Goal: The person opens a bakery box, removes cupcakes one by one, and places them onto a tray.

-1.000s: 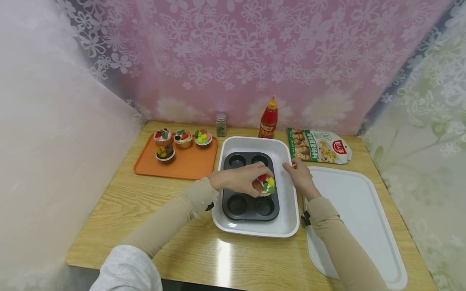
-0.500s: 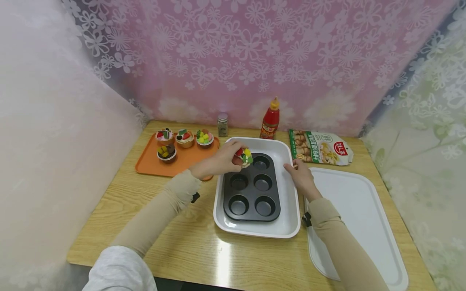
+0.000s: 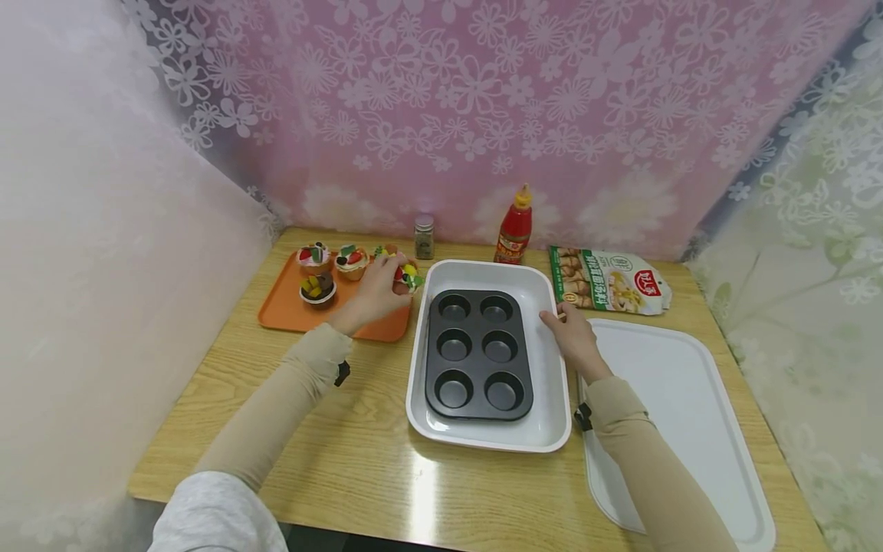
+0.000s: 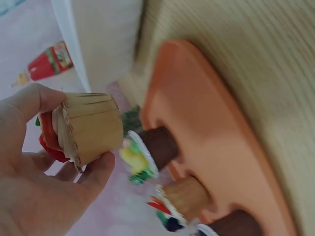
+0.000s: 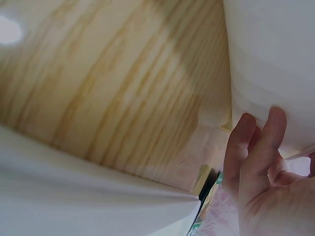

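My left hand (image 3: pixel 375 290) holds a fruit-topped cupcake (image 4: pixel 96 129) above the right part of the orange tray (image 3: pixel 375 330). In the left wrist view, thumb and fingers pinch the cupcake, which is tilted in that view with its tan ribbed cup showing. Several other cupcakes stand on the tray, among them a chocolate one (image 3: pixel 318 287) and a strawberry one (image 3: pixel 352 261). My right hand (image 3: pixel 574 337) grips the right rim of a deep white pan (image 3: pixel 548 383); its fingers (image 5: pixel 275 123) touch the outer wall. Inside that pan lies a dark muffin tin (image 3: pixel 476 360) with bare cups.
Behind the pan stand a red sauce bottle (image 3: pixel 514 230) and a small spice jar (image 3: pixel 424 238). A green-and-white food packet (image 3: pixel 610 281) lies at the back right. On the right is a flat white tray (image 3: pixel 679 414), partly under my right forearm. Patterned cloth walls surround the wooden table (image 3: pixel 331 460).
My left hand has carried the cupcake from over the muffin tin leftward and back to the orange tray. The right hand stays on the white pan's rim.
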A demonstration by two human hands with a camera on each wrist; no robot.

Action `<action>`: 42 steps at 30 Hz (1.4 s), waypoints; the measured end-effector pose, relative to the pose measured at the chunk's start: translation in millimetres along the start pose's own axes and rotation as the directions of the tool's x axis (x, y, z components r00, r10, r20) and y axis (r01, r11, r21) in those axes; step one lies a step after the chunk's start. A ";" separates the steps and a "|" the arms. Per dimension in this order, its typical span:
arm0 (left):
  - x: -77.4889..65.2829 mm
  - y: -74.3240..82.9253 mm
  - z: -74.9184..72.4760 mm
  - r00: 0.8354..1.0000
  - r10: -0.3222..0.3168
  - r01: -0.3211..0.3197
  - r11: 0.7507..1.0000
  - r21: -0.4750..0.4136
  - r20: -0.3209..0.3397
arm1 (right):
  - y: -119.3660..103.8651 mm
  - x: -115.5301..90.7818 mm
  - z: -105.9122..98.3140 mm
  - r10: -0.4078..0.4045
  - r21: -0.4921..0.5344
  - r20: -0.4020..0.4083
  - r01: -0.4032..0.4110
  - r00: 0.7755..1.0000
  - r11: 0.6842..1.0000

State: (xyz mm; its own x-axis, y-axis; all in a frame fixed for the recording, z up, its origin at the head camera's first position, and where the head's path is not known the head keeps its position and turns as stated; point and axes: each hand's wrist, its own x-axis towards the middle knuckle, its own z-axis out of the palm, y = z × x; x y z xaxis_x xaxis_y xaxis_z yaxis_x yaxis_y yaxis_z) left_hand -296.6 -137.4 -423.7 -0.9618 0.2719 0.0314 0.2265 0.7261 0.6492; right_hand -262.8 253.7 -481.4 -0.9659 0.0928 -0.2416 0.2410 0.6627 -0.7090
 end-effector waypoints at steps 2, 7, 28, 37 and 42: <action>-1.2 -7.7 -0.8 0.999 -0.031 0.031 0.999 0.005 -0.011 | 0.6 0.4 0.1 -0.001 -0.002 0.001 0.001 1.000 1.000; -3.0 -26.2 -2.4 0.998 -0.067 0.067 0.998 0.005 0.000 | 1.0 1.2 0.5 -0.005 0.003 0.007 0.005 1.000 1.000; -6.2 -69.0 -2.2 0.981 -0.187 0.189 0.981 0.050 -0.044 | -0.4 0.5 0.9 0.001 0.014 0.003 -0.001 1.000 1.000; -3.4 -75.7 1.6 0.980 -0.194 0.195 0.980 0.046 -0.033 | -1.6 -0.4 0.1 0.006 0.009 0.005 -0.006 1.000 1.000; -2.2 -77.7 3.2 0.980 -0.195 0.196 0.980 0.033 -0.040 | -1.7 0.3 -0.5 0.005 0.009 0.000 -0.005 1.000 1.000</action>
State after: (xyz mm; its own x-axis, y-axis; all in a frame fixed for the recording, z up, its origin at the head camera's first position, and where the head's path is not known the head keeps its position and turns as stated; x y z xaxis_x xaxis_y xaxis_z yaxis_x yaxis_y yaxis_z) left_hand -311.6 -192.3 -476.6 -0.9929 0.0997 -0.0653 0.0383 0.7859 0.6172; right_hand -263.6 253.0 -479.9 -0.9647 0.0962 -0.2450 0.2467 0.6552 -0.7140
